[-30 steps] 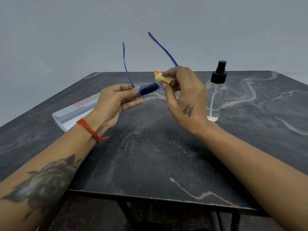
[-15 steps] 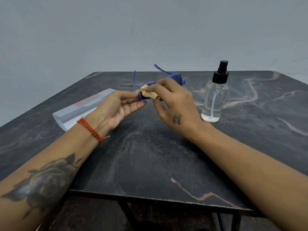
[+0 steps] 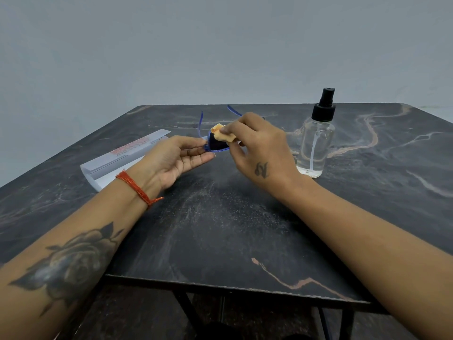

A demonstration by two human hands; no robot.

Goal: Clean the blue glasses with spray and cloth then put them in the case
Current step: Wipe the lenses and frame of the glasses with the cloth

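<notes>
The blue glasses (image 3: 215, 143) with dark lenses hang a little above the table's middle, their thin blue temples pointing away from me. My left hand (image 3: 179, 158) pinches the frame's left end between thumb and fingertips, palm up. My right hand (image 3: 257, 146) pinches a small tan cloth (image 3: 224, 134) and presses it on the left lens. The right half of the frame is hidden behind my right hand. The white glasses case (image 3: 117, 158) lies open on the table to the left. The clear spray bottle (image 3: 317, 141) with a black pump top stands upright at the right.
Everything sits on a dark marble-patterned table (image 3: 220, 229) whose front edge is near me, with metal legs beneath. A plain grey wall rises behind the far edge. The bottle stands a short way right of my right hand.
The glasses came down from a raised, temples-up pose to just above the table. My right hand with the cloth shifted left onto the left lens.
</notes>
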